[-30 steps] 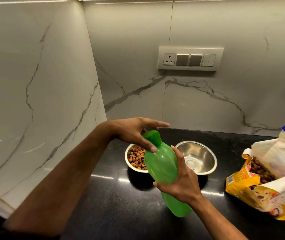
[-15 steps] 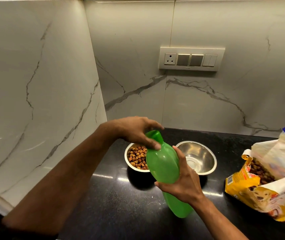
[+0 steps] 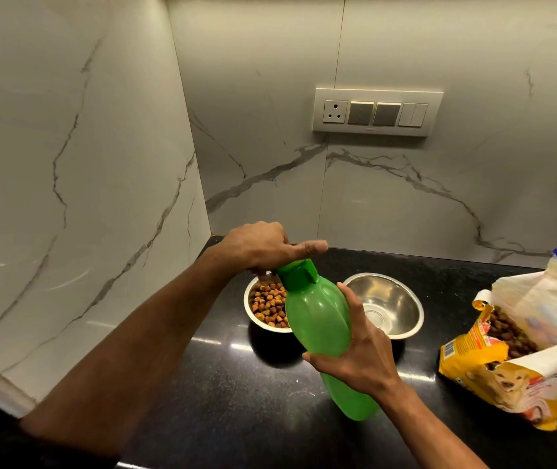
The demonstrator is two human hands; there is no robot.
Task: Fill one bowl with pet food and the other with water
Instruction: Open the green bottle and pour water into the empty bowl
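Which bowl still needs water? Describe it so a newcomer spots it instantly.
Start at the black countertop below the wall switch panel. Two steel bowls sit side by side near the back wall, between the corner and the yellow pet food bag. The empty bowl is the right one, nearer the bag; its neighbour holds brown kibble.

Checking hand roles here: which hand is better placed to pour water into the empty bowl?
Right, probably. The right hand grips the green bottle beside the empty bowl; the left hand is only at the cap.
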